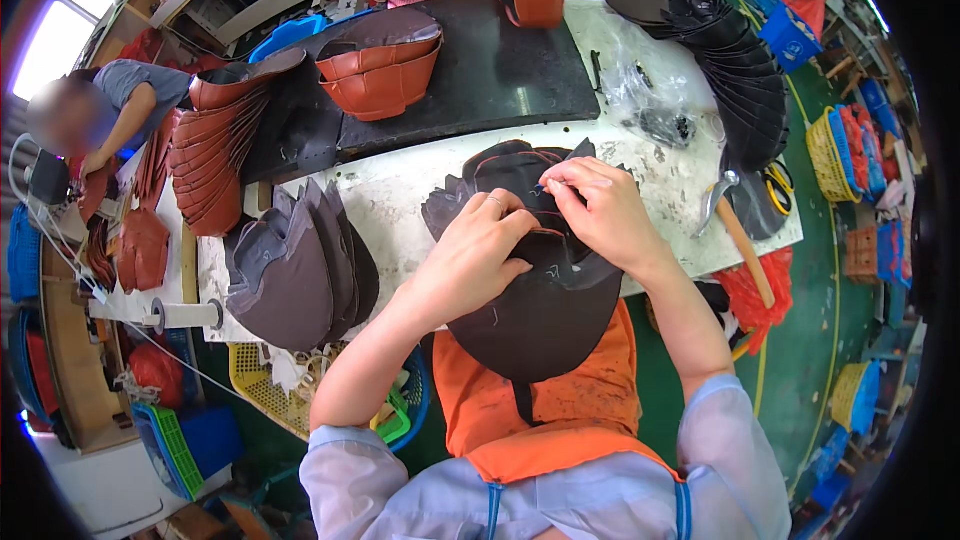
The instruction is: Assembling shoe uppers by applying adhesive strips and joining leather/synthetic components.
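Note:
A black shoe upper [530,325] lies in front of me over the table's near edge, its wide rounded part hanging toward my orange apron. My left hand [475,250] grips the upper from its left side, fingers bent over the opening and thumb on the top. Above the opening, my right hand [600,210] is closed in a pinch; a tiny bluish bit shows at the fingertips, too small to name. More black pieces [450,202] lie beneath and behind the upper. Just left of my left forearm rests a stack of dark uppers [290,285].
Brown uppers [380,75] sit on a black mat [480,60]; another brown stack [212,160] stands left. A black stack [745,80], hammer [740,240], scissors [778,188] and plastic bag [650,90] lie right. Two other people work across the table and at far left.

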Demonstrator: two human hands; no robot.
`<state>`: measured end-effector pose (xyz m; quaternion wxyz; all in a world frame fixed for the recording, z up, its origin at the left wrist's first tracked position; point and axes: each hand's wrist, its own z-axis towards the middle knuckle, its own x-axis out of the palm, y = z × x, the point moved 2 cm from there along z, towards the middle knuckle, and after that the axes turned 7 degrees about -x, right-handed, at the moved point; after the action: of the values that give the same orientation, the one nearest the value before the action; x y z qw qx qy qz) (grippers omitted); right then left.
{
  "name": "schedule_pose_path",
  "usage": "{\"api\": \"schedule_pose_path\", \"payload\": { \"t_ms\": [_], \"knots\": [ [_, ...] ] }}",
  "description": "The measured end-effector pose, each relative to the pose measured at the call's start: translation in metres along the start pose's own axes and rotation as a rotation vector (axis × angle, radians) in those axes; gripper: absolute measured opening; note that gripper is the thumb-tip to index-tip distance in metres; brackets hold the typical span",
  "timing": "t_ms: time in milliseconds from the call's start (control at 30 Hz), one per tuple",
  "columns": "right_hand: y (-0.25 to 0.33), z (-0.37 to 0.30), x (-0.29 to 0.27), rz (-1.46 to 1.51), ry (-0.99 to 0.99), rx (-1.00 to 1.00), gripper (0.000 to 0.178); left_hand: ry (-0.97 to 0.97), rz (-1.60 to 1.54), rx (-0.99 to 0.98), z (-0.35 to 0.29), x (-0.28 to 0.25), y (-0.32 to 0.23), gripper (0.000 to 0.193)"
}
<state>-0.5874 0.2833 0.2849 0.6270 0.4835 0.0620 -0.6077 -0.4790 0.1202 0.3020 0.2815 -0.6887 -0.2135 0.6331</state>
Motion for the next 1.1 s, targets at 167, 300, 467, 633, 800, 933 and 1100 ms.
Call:
{"api": "schedule_pose_path", "payload": {
  "t_ms": [167, 300, 467, 633, 800, 933, 1100],
  "knots": [
    [-0.006, -0.002, -0.015, 0.217, 0.042, 0.214, 0.012, -0.026, -0.047, -0.027, 0.004, -0.009, 0.001, 0.043],
    [-0.002, -0.003, -0.018, 0.428, -0.213, 0.254, 0.017, -0.003, -0.045, -0.088, 0.030, -0.020, 0.027, 0.045],
    [-0.002, -0.008, -0.016, 0.359, -0.343, 0.103, 0.024, -0.088, 0.051, -0.001, 0.023, -0.019, 0.023, 0.038],
    [0.006, -0.017, -0.006, 0.392, -0.237, 0.142, 0.026, -0.218, -0.100, -0.067, -0.051, -0.050, -0.011, 0.030],
    [-0.004, -0.026, -0.016, 0.197, -0.124, 0.112, 0.021, -0.335, -0.186, -0.420, -0.142, -0.149, 0.066, 0.044],
    [0.004, -0.021, -0.011, 0.144, -0.108, 0.027, 0.020, -0.618, 0.500, -0.644, -0.147, -0.155, 0.131, 0.058],
    [0.009, -0.024, -0.009, 0.084, -0.119, -0.010, 0.020, -0.392, 0.165, -0.119, -0.008, -0.022, 0.066, 0.065]
  ]
}}
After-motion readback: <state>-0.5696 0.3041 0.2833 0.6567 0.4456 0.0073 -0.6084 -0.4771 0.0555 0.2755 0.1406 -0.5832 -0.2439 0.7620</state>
